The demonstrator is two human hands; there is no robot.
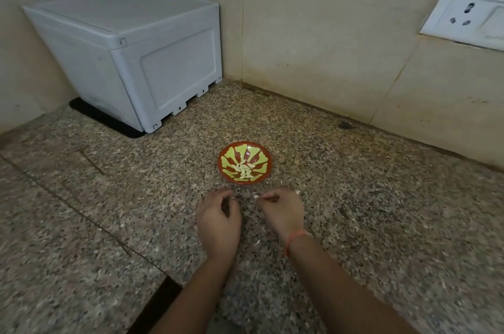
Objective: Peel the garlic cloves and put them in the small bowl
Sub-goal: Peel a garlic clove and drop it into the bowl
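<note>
A small red bowl [228, 153] with a yellow-green pattern sits on the speckled granite counter. Several pale peeled garlic cloves [243, 169] lie in its middle. Just in front of the bowl, my right hand [282, 209] pinches a small white garlic clove [256, 196] at its fingertips. My left hand [218, 217] hovers beside it with fingers curled, thumb and forefinger close together; whether it holds a bit of skin I cannot tell. A white scrap [297, 192] lies on the counter just beyond my right hand.
A white plastic box [131, 58] stands on a black mat in the back left corner. Tiled walls enclose the counter at the back and left. A white wall socket [463, 16] is at the upper right. A dark gap [158, 303] opens at the counter's front edge.
</note>
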